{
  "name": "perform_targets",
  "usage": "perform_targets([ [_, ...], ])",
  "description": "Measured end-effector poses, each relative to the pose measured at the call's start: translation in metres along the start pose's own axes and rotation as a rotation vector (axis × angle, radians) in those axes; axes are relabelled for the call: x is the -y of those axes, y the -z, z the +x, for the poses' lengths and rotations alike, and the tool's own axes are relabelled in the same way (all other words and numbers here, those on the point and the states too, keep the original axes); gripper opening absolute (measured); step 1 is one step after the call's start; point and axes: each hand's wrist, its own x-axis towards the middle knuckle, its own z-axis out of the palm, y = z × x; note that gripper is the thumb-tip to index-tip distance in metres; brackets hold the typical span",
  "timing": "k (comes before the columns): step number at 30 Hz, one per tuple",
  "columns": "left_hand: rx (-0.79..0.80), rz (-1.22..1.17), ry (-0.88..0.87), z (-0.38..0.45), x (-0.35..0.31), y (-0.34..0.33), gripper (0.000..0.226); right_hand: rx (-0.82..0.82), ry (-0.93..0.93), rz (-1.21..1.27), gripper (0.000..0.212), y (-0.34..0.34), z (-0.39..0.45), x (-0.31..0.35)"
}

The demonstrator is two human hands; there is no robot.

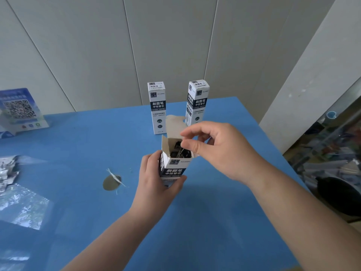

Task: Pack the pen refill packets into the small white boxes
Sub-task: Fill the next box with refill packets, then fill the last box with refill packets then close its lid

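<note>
A: What is in front of the person?

B: A blue bench (78, 153) against a pale panelled wall. The left hand (156, 180) grips an open white box (172, 166) low down, thumb on the printed front and fingers wrapped round its left side, holding it upright above the bench.

A: Is the box closed?

B: No. Its top flap (174, 125) stands up at the back and a side flap juts out on the left. Dark refill packets (180, 151) show inside the opening.

A: And the other hand?

B: The right hand (216, 151) hovers at the box mouth, thumb and forefinger brought together in a pinch just over the packets. Whether they actually grip a packet I cannot tell; the other fingers are curled behind.

A: Any other boxes?

B: Two closed ones stand upright near the far edge: the left box (157, 106) just behind the open flap, and the right box (197, 101) beside it, partly hidden by the right hand. They stand apart from each other.

A: Anything else on the bench?

B: A blue sign (19, 110) with a QR code at far left, crumpled clear wrappers (9, 173) along the left edge, and a round hole (111, 182) in the surface with a pale strip lying across it, left of the held box.
</note>
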Motion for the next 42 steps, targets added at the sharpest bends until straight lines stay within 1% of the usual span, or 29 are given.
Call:
perform_targets([
  [1,0.006,0.018,-0.01,0.001,-0.002,-0.002,0.063,-0.012,0.021,-0.041,0.012,0.002,-0.001,-0.001],
  [3,0.01,0.088,-0.025,0.003,-0.006,-0.007,0.064,-0.043,0.051,-0.109,0.009,0.008,-0.004,-0.004],
  [6,0.02,0.114,-0.015,0.01,-0.01,-0.017,0.066,-0.149,0.063,-0.15,0.003,0.023,-0.009,-0.016],
  [10,0.043,0.039,0.025,0.028,-0.014,-0.038,0.051,-0.326,0.018,-0.154,0.006,0.049,-0.02,-0.045],
  [12,0.049,0.034,0.06,0.042,-0.017,-0.052,0.054,-0.356,-0.062,-0.255,0.005,0.064,-0.029,-0.067],
  [15,0.035,0.064,0.043,0.061,-0.028,-0.073,0.057,-0.33,-0.196,-0.518,0.018,0.082,-0.048,-0.095],
  [18,0.024,0.058,0.071,0.074,-0.036,-0.092,0.057,-0.293,-0.22,-0.643,0.025,0.092,-0.063,-0.105],
  [21,0.038,0.057,0.117,0.077,-0.038,-0.104,0.063,-0.235,-0.217,-0.682,0.028,0.096,-0.072,-0.107],
  [26,0.067,0.113,0.169,0.07,-0.033,-0.104,0.076,-0.128,-0.218,-0.678,0.031,0.094,-0.077,-0.104],
  [28,0.081,0.106,0.201,0.066,-0.031,-0.101,0.085,-0.133,-0.209,-0.679,0.03,0.09,-0.078,-0.104],
  [30,0.117,0.12,0.217,0.064,-0.029,-0.097,0.1,-0.178,-0.214,-0.699,0.03,0.087,-0.08,-0.103],
  [32,0.166,0.177,0.232,0.059,-0.026,-0.092,0.117,-0.226,-0.236,-0.71,0.032,0.085,-0.08,-0.102],
  [33,0.181,0.207,0.243,0.056,-0.023,-0.087,0.12,-0.229,-0.247,-0.717,0.033,0.083,-0.08,-0.102],
  [34,0.19,0.235,0.252,0.051,-0.021,-0.082,0.121,-0.219,-0.258,-0.725,0.035,0.081,-0.081,-0.102],
  [36,0.19,0.298,0.244,0.039,-0.014,-0.066,0.116,-0.181,-0.267,-0.733,0.038,0.076,-0.082,-0.1],
  [42,0.144,0.623,0.092,-0.01,-0.001,0.014,0.085,0.027,-0.195,-0.73,0.044,0.045,-0.087,-0.079],
])
